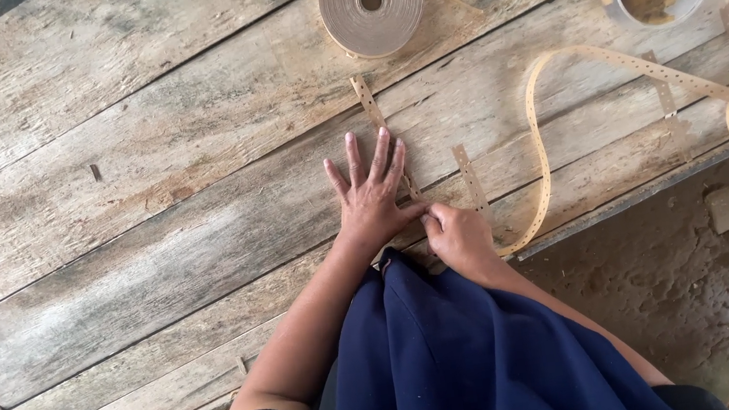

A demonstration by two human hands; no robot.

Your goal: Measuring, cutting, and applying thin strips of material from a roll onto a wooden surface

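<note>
With the left hand spread flat, pinning the short perforated strip to the tabletop just below the tape roll, the right hand pinching its near end should pull gently, keeping it straight.

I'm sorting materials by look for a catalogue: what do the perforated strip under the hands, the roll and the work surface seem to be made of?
Perforated strip: probably thin card or fibre tape, matte tan, with punched holes, lying flat under the left hand.
Roll: seemingly the same tan tape, wound in visible layers.
Work surface: weathered unfinished wood planks, grey, grainy and cracked.
</note>
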